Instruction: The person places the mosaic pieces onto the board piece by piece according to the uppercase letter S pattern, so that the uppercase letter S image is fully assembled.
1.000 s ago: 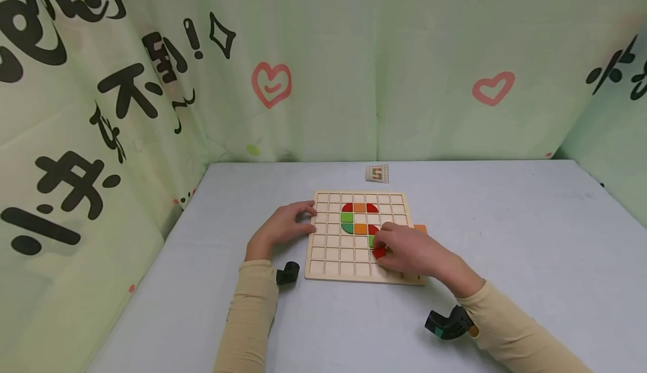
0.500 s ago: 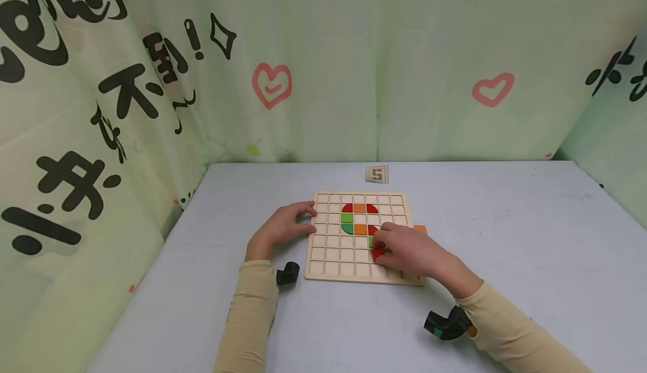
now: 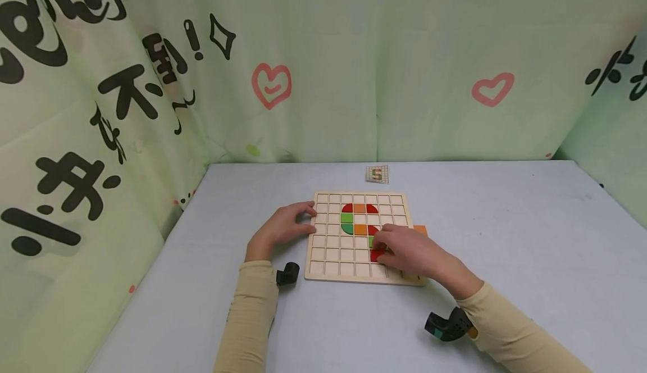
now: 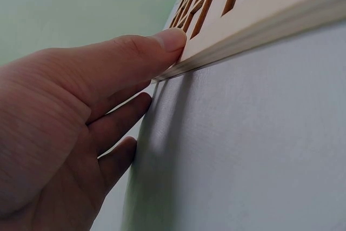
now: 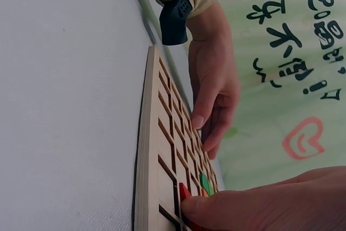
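Observation:
A wooden grid board (image 3: 332,254) lies on the table, with red, orange and green tiles set in some cells. My left hand (image 3: 283,227) is at its left edge, fingers loosely extended; in the left wrist view the thumb (image 4: 172,40) rests on the rim. Over the lower right of the grid, my right hand (image 3: 411,250) has its fingers bent down and pinches a red tile (image 3: 375,256), partly hidden by the thumb. In the right wrist view that thumb is against the red tile (image 5: 184,191). A light green tile (image 3: 371,241) shows just above it, half covered by fingers.
A small pattern card (image 3: 377,174) lies behind the board. An orange tile (image 3: 420,229) peeks out beyond the board's right edge, the area beside it hidden by my right hand. A green curtain (image 3: 323,126) stands along the table's back and sides.
The red tile under my right fingers has turned from a tilt to line up with its cell, shifting slightly toward me. My left hand stays where it was.

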`<state>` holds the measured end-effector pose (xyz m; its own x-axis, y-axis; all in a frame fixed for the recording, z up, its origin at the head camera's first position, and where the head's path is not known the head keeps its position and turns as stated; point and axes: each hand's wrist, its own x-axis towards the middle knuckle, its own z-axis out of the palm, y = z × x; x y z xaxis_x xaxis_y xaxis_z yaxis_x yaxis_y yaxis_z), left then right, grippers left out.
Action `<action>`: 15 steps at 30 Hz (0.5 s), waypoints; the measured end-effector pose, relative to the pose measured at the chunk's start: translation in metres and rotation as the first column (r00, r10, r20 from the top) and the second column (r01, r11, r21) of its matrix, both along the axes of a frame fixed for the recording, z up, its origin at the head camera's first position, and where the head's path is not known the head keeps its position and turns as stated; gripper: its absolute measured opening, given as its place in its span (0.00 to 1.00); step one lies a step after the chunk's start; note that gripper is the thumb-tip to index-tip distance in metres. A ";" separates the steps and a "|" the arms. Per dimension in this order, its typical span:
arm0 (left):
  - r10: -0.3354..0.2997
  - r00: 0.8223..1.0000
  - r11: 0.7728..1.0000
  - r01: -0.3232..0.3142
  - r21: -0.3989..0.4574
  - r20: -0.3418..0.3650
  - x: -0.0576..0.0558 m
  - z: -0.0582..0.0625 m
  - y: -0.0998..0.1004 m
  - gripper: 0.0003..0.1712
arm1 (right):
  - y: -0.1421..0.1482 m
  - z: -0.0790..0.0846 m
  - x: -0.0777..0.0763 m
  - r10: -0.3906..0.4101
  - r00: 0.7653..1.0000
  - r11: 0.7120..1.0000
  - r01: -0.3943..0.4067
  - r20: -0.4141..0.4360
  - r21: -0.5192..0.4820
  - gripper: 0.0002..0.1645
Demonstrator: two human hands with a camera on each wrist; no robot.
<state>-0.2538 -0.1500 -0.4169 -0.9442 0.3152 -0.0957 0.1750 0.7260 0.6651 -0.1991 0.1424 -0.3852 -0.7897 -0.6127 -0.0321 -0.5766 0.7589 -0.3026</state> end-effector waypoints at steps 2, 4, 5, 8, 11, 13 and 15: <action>-0.001 1.000 1.000 0.001 0.000 -0.001 0.000 0.000 0.000 0.18 | 0.000 -0.001 0.000 0.002 1.000 1.000 -0.002 0.002 -0.008 0.06; -0.003 1.000 1.000 0.003 -0.001 -0.001 -0.001 0.001 0.000 0.18 | 0.000 -0.001 -0.001 0.006 1.000 1.000 -0.006 0.002 -0.015 0.06; -0.004 1.000 1.000 0.004 -0.001 -0.002 -0.001 0.001 0.000 0.18 | 0.000 -0.001 -0.001 0.005 1.000 1.000 -0.005 0.003 -0.016 0.06; -0.006 1.000 1.000 0.006 -0.001 -0.001 0.000 0.002 0.001 0.18 | 0.000 -0.002 -0.001 0.006 1.000 1.000 -0.006 0.009 -0.024 0.06; -0.004 1.000 1.000 0.004 0.001 -0.003 0.001 0.003 0.001 0.18 | 0.000 -0.002 -0.002 0.009 1.000 1.000 -0.008 0.011 -0.030 0.06; -0.001 1.000 1.000 0.001 0.004 -0.004 0.001 0.003 0.000 0.18 | 0.000 -0.002 -0.001 0.011 1.000 0.999 -0.011 0.012 -0.035 0.06; 0.002 1.000 1.000 -0.002 0.005 -0.002 0.002 0.003 0.000 0.18 | 0.000 -0.002 -0.001 0.016 1.000 0.999 -0.015 0.011 -0.041 0.06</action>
<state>-0.2521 -0.1498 -0.4139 -0.9449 0.3142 -0.0923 0.1751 0.7230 0.6683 -0.2004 0.1428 -0.3876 -0.7799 -0.6257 -0.0157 -0.5843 0.7368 -0.3402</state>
